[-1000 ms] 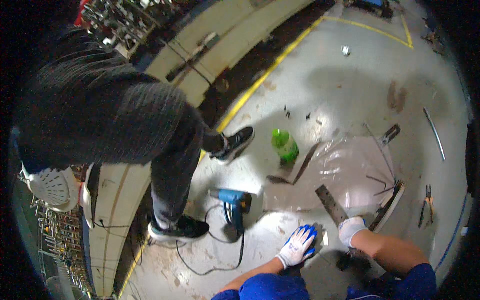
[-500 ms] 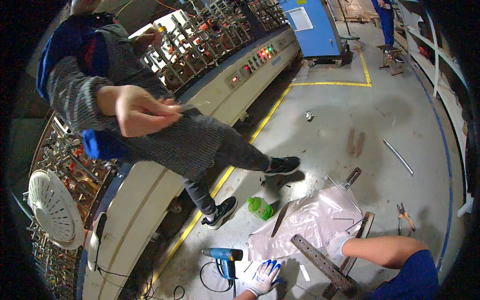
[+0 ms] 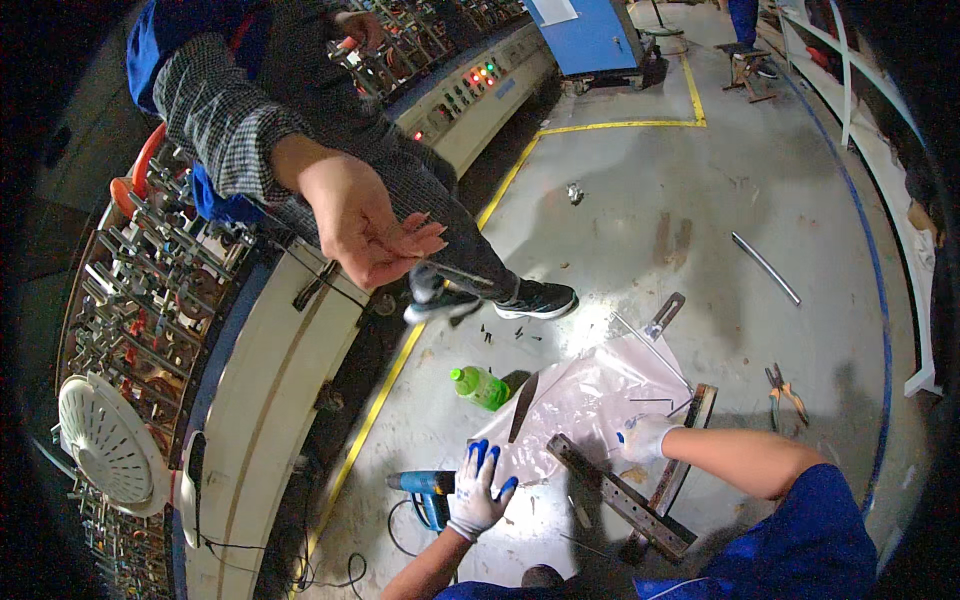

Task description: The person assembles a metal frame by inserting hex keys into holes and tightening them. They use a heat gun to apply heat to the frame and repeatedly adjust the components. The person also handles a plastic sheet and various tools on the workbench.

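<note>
My left hand, in a white glove with blue fingertips, is raised with its fingers spread and nothing in it. It overlaps the front of a blue heat gun on the floor. My right hand, also gloved, rests at the edge of a crumpled clear plastic sheet, beside two crossed metal bars. Its fingers are mostly hidden, so what they hold cannot be told. A hex key and a long thin rod lie on the sheet. A dark flat blade-like strip lies along its left edge.
Another person's open hand reaches in from the upper left. A green bottle stands left of the sheet. Pliers, a metal tube and a slotted plate lie around. A long machine runs along the left.
My left hand has lifted from the floor toward the heat gun. The other person's hand has turned palm up and one foot has moved. The whole view has shifted; my right hand stays by the bars.
</note>
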{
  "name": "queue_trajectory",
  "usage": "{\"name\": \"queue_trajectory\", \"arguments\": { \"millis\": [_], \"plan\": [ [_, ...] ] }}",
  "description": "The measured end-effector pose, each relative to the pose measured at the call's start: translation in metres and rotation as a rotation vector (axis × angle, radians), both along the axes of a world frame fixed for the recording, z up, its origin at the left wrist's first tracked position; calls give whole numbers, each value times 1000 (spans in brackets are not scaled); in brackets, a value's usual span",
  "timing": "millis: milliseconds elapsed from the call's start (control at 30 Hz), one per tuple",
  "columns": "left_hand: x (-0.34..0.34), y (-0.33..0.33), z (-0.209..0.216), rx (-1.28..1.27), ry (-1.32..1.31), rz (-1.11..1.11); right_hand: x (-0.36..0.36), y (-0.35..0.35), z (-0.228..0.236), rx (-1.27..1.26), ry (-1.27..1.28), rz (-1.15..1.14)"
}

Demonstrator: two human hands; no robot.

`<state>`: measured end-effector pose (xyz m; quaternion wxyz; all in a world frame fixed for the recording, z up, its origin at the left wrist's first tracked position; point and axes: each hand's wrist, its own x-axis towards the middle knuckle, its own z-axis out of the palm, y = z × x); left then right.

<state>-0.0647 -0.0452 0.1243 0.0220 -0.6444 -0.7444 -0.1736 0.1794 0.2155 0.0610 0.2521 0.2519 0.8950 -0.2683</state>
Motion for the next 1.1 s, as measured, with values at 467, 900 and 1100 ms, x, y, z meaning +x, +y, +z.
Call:
{"name": "queue_trajectory", "arguments": {
  "millis": [467, 900, 1100],
  "plan": [
    [31, 107, 28, 215, -851, 2, 4, 22, 43, -1076, 893, -826],
    [74, 112, 55, 428, -1473, 105, -28, -26, -6, -806, 735, -796],
    [63, 128, 66, 435, -1624, -120, -19, -9, -63, -827, 677, -916]
  ]
}}
